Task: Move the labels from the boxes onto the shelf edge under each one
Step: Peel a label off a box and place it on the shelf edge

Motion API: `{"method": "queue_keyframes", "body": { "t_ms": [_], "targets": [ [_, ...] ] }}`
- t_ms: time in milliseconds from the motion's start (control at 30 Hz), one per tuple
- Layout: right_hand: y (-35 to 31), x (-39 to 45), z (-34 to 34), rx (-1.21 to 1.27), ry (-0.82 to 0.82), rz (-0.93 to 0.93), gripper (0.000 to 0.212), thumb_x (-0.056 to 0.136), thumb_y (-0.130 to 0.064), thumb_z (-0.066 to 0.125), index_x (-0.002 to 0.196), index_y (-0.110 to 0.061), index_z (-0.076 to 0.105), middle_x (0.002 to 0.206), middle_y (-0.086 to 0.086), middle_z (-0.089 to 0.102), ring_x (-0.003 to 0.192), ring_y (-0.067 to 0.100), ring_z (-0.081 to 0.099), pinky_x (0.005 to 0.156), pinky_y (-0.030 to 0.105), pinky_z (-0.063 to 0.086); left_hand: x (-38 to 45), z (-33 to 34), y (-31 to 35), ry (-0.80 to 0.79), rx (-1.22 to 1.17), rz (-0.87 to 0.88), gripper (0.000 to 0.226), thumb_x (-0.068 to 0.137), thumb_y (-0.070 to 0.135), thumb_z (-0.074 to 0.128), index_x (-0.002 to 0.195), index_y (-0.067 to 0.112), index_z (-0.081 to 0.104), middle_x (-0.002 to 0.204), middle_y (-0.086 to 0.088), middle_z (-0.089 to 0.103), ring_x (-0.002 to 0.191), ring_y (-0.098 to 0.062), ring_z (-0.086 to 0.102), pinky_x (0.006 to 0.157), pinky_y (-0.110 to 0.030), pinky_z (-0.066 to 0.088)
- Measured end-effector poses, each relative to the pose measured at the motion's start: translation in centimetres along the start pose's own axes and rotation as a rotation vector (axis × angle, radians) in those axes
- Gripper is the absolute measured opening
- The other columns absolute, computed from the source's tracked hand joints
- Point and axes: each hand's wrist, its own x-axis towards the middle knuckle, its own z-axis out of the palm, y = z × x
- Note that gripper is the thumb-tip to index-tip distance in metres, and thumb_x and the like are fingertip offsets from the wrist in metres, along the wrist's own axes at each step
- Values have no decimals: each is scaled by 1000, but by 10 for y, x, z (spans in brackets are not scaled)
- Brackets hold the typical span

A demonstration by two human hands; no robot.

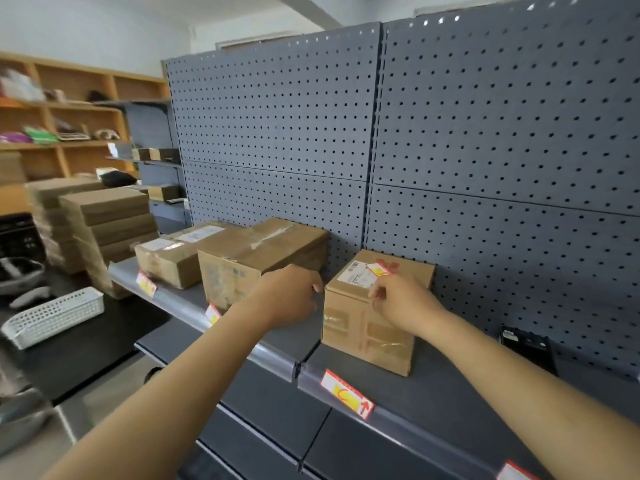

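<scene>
At the far left a white perforated basket (55, 315) lay on a dark table (86, 348), with stacks of flat cardboard (100, 223) behind it; on the grey shelf (450, 386) to its right stood a low box (169, 259) and, touching it, a larger box (256, 258), each with a red and yellow label on the shelf edge beneath, the first label (145, 284) under the low box and the second label (212, 314) under the larger one; the left hand (291, 296) reached between the larger box and a small box (372, 313), its fingers curled inward near the small box's left upper corner, though whether they touched or gripped anything could not be told; a third label (347, 393) sat on the shelf edge below the small box, just left of its front face; the small box stood apart from the others against the pegboard (485, 133); on its top, beside a white shipping sticker (356, 274), a fourth label (379, 269) rose at a tilt, still on the box; the right hand (401, 304) was at the box's front upper edge, thumb and forefinger pinched together right at the near end of that label, seemingly gripping it; a small black object (528, 344) sat on the shelf at the right
</scene>
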Motion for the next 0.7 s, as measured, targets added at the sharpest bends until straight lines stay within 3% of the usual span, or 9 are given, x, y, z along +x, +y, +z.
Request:
{"method": "queue_keyframes", "body": {
  "t_ms": [133,200,300,367,467,600,700],
  "targets": [
    [11,39,-2,-5,41,37,15,88,-15,57,84,-22,70,117,4,65,99,21,61,80,33,52,41,-6,-3,0,-8,21,36,89,24,58,125,27,58,123,5,63,112,-20,59,93,-39,51],
    [16,57,-4,5,44,93,16,88,-13,56,82,-19,70,103,2,68,89,19,63,77,33,53,59,-7,-5,10,-10,37,37,89,25,58,126,25,57,122,4,64,112,-19,59,93,-36,50],
    [24,80,-3,-7,27,184,26,87,-12,49,69,-17,66,76,5,67,67,19,61,58,28,50,82,-6,-9,14,-37,65,37,89,24,57,126,24,57,121,5,64,111,-19,59,91,-33,50],
    [29,93,2,-28,14,238,24,86,-14,49,74,-14,71,76,7,70,70,22,67,58,29,50,97,-4,-12,3,-44,86,37,90,25,56,127,25,57,120,6,65,111,-18,59,91,-33,50],
    [33,110,6,-48,-9,297,18,86,-23,58,88,-12,72,85,6,72,79,22,69,70,35,56,122,0,-20,-14,-37,125,36,91,25,56,127,26,57,119,7,64,109,-17,59,90,-32,50],
    [30,126,5,-92,-98,401,29,82,-36,67,68,-12,58,65,1,59,60,19,60,52,26,42,153,1,-31,-18,-25,223,35,90,25,56,125,26,58,119,6,63,110,-17,58,92,-35,50],
    [21,133,4,-161,-177,512,35,83,-41,68,65,-15,52,62,-1,52,52,14,51,47,22,38,172,4,-34,-19,-11,298,34,90,27,57,124,27,58,122,4,62,110,-18,59,93,-37,51]
  ]
}}
